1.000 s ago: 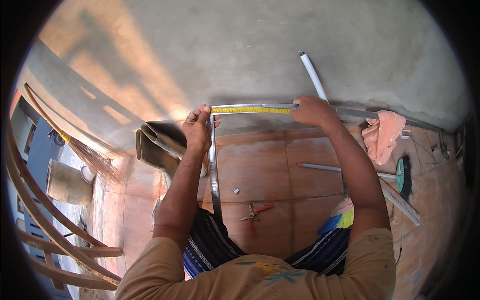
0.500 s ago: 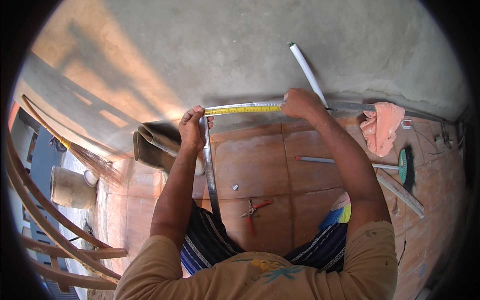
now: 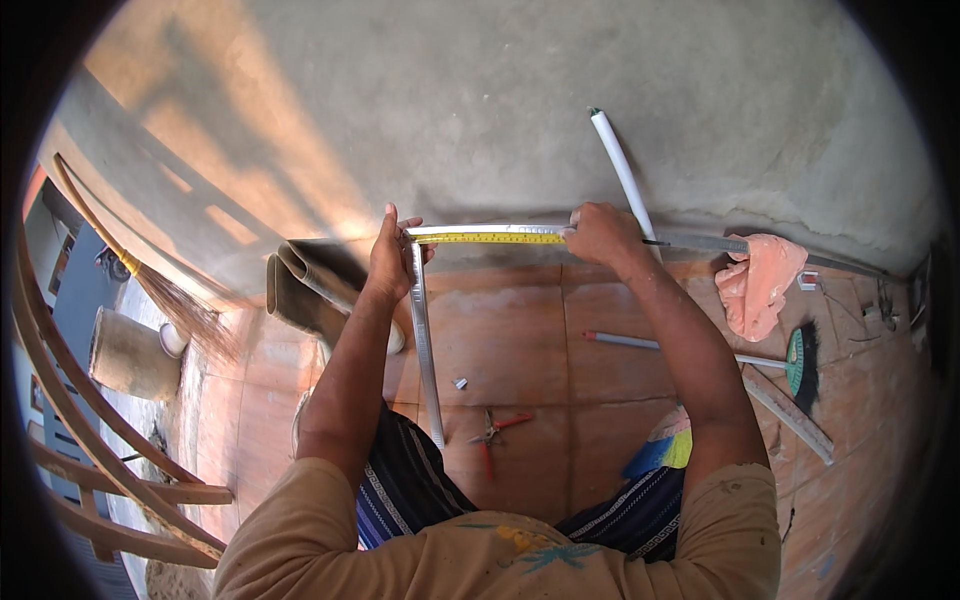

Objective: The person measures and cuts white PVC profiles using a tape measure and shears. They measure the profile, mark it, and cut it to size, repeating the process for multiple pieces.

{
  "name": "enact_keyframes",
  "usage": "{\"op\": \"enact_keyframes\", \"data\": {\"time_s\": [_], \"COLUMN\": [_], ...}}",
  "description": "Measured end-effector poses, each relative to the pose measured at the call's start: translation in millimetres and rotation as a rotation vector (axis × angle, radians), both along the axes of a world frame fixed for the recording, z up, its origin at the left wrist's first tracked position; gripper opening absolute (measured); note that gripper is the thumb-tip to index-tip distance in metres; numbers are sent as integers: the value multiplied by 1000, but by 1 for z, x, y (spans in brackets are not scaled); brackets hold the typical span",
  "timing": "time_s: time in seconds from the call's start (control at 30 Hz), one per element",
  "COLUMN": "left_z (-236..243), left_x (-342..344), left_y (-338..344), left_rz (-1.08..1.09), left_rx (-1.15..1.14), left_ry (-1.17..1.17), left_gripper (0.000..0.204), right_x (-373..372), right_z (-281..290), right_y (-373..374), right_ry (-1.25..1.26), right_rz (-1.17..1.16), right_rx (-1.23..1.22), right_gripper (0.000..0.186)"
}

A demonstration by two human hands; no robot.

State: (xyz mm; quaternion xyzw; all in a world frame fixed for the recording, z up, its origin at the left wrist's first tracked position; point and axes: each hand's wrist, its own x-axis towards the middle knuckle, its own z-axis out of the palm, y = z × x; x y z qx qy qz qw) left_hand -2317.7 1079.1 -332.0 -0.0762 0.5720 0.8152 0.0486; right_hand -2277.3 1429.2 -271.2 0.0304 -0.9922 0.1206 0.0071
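A silver metal strip bends at a corner; one leg runs toward my lap, the other goes right along the wall's foot. A yellow tape measure lies stretched along that second leg. My left hand holds the corner at the tape's end, fingers behind the metal and thumb raised. Closed round the strip and tape farther right is my right hand; its grip hides whatever tape case there is. Red-handled snips lie on the tiles between my legs, near a small pale scrap.
A white tube leans on the wall. Rightward are a pink cloth, a green-headed brush and a flat bar. Boots, a straw broom, a bucket and curved wooden bars stand left.
My left thumb has lifted off the tape's end and points up. Both hands and the strip appear slightly lower in view; the tape stays stretched between them.
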Motion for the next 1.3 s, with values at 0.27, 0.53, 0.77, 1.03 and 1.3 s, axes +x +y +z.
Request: {"op": "enact_keyframes", "data": {"time_s": [0.27, 0.53, 0.77, 1.03, 1.3], "left_z": [39, 62, 63, 51, 49], "left_x": [-2, -27, -37, -37, -36], "left_y": [42, 107, 108, 108, 110], "left_rz": [145, -782, -862, -782, -769], "left_rx": [-1074, -1446, -1229, -1295, -1337], "left_ry": [1002, 417, 249, 300, 328], "left_gripper": [35, 47, 44, 47, 46], "right_x": [2, 4, 2, 1, 2], "right_z": [-1, 1, -5, -12, -19], "right_y": [2, -1, 1, 0, 2], "right_ry": [13, 17, 26, 22, 60], "right_rz": [-8, -10, 2, -5, 3], "right_rx": [-23, -33, -37, -41, -51], "right_gripper": [32, 32, 32, 29, 29]}}
